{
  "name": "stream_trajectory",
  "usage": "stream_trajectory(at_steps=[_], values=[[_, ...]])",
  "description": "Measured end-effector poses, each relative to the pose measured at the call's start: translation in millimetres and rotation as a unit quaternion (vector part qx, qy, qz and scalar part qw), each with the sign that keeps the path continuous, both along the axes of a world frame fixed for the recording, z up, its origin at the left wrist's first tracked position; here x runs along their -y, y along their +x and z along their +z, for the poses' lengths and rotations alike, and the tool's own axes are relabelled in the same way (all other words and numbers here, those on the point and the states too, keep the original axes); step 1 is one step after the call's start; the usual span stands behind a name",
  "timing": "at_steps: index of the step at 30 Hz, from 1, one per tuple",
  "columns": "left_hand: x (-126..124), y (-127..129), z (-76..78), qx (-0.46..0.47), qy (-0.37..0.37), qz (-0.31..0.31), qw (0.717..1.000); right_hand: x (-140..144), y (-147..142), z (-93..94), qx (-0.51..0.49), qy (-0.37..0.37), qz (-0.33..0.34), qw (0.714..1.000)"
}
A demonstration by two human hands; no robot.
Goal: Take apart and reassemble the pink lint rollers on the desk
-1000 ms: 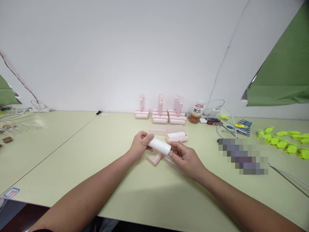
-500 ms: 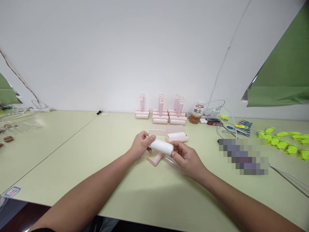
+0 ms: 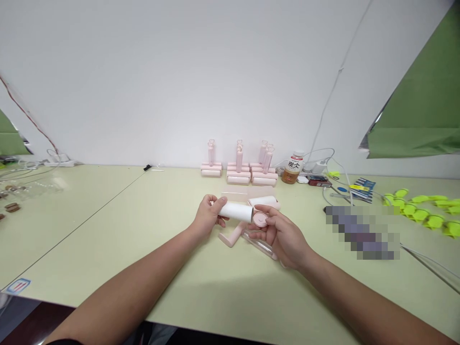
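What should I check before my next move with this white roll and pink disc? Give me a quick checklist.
1. White roll held by the left hand: ok.
2. Pink disc held by the right hand: ok.
3. Roll's inside free of anything loose: cannot tell, hidden from this angle.
4. Space beneath the hands free: not ok, a pink bent piece and a clear plastic piece lie there.
5. Bottle away from both hands: ok, it stands farther back near the wall.
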State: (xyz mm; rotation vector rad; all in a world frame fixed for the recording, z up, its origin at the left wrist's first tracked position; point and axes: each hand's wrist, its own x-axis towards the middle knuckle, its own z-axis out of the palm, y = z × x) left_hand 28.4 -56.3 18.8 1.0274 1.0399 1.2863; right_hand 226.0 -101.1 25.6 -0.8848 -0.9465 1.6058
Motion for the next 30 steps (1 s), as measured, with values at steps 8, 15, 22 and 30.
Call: stream_trajectory(at_steps=[8,15,22,30], values=[[8,4,-0.2,0.02,0.034,-0.073,0.997,1,-3,-3.6,0.023,-0.016,0.049,0.998],[20,13,2.7,-0.022,0.033,-0.156,0.987,3,-4,-3.2,0.052,-0.011,0.11,0.993],[16,5,15.5,0.042,-0.011,-0.134,0.99,-1,-1,-0.3,-0.046,-0.052,0.086,0.994],[33,13,10.6,-0.25,0.119,-0.15,0.949,8,-8,5.3,-0.077,0.013,0.149,0.986]])
